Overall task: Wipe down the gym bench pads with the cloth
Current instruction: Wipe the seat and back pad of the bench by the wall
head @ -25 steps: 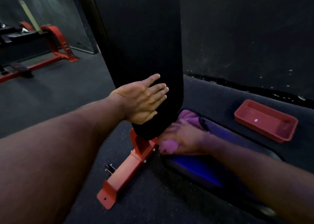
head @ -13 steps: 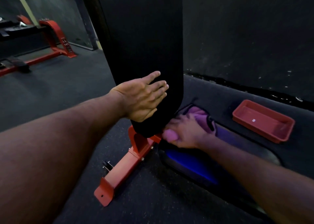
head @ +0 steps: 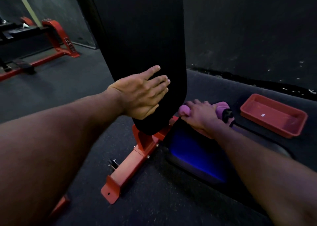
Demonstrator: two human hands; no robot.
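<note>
head view: left hand (head: 139, 95) flat, fingers straight, pressed on the lower end of the upright black back pad (head: 142, 42). right hand (head: 199, 116) curled round a bunched pink cloth (head: 184, 110), at the top edge of the seat pad (head: 195, 155). red tray (head: 274, 116) on the floor, well apart.

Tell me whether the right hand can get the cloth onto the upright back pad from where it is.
Probably yes. The right hand grips the cloth at the foot of the back pad, with nothing between them; the left hand covers only the near edge.
</note>
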